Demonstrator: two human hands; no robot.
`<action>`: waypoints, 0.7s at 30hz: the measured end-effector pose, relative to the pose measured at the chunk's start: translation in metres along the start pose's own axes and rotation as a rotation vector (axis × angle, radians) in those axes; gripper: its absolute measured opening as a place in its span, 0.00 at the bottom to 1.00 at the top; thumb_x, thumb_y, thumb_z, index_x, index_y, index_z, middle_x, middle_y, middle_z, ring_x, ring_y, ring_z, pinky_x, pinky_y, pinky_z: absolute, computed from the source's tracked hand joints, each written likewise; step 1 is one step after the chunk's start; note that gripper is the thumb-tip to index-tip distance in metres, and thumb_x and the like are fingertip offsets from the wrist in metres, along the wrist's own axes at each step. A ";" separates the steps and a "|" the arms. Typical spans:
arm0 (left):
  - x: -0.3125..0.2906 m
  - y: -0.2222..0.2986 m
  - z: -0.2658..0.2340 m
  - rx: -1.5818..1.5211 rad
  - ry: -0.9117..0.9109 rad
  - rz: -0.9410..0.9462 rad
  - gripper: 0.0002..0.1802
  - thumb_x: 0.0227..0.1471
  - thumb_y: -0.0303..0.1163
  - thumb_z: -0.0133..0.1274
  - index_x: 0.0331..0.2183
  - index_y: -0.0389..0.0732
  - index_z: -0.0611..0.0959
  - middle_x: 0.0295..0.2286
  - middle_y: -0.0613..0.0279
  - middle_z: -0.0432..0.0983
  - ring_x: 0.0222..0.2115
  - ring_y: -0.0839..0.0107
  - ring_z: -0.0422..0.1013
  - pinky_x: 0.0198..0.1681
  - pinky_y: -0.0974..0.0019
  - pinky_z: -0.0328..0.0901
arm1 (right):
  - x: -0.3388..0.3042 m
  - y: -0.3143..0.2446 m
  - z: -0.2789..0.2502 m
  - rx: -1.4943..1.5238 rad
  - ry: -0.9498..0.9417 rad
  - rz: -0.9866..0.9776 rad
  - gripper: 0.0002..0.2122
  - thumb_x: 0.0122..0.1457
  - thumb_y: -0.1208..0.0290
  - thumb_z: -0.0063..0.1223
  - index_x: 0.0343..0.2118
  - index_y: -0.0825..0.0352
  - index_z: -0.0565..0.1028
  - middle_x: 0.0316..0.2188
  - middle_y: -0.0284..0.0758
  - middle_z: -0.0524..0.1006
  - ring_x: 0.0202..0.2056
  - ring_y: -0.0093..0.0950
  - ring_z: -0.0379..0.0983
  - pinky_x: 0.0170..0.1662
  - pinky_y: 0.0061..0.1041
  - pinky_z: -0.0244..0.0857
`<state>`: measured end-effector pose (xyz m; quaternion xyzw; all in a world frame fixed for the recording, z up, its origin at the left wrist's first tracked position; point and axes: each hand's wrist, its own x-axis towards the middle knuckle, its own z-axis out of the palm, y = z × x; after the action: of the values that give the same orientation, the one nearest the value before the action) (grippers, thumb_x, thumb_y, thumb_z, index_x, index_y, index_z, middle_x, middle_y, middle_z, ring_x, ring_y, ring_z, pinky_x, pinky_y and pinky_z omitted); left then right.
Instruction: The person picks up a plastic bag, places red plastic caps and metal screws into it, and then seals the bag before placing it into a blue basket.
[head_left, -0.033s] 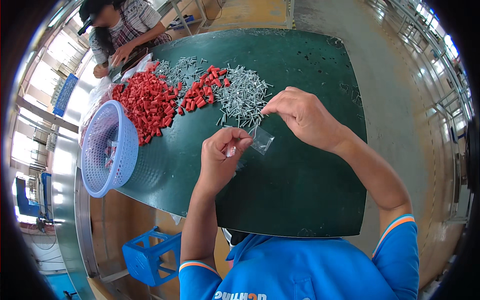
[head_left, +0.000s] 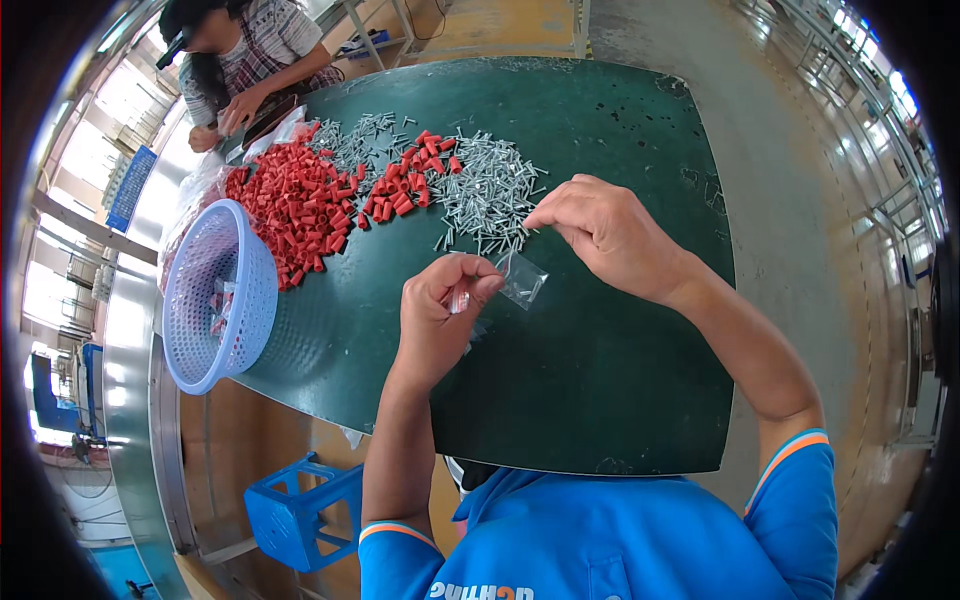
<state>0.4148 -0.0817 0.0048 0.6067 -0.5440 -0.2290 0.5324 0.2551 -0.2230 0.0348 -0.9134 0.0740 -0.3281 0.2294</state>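
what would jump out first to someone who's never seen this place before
Probably the big heap of red tube-like pieces on the left of the green table, with a pile of silvery screws to its right. Near the table's left edge, a pale blue basket stands out too. At the middle, the left hand holds a small clear bag, while the right hand is by the screws.

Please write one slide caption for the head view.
Above a green table, left hand holds a clear bag; right hand is by piled screws.
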 end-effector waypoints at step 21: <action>-0.007 0.000 0.008 0.100 -0.065 0.269 0.06 0.40 0.23 0.57 0.25 0.37 0.75 0.19 0.58 0.70 0.21 0.63 0.69 0.23 0.65 0.63 | 0.113 0.036 0.113 -0.204 -0.234 -0.014 0.17 0.40 0.75 0.57 0.37 0.69 0.74 0.33 0.41 0.72 0.39 0.38 0.68 0.45 0.33 0.61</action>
<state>0.4052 -0.0783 0.0003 0.5464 -0.6482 -0.1475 0.5094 0.4144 -0.2457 0.0052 -0.9644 0.0734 -0.2120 0.1404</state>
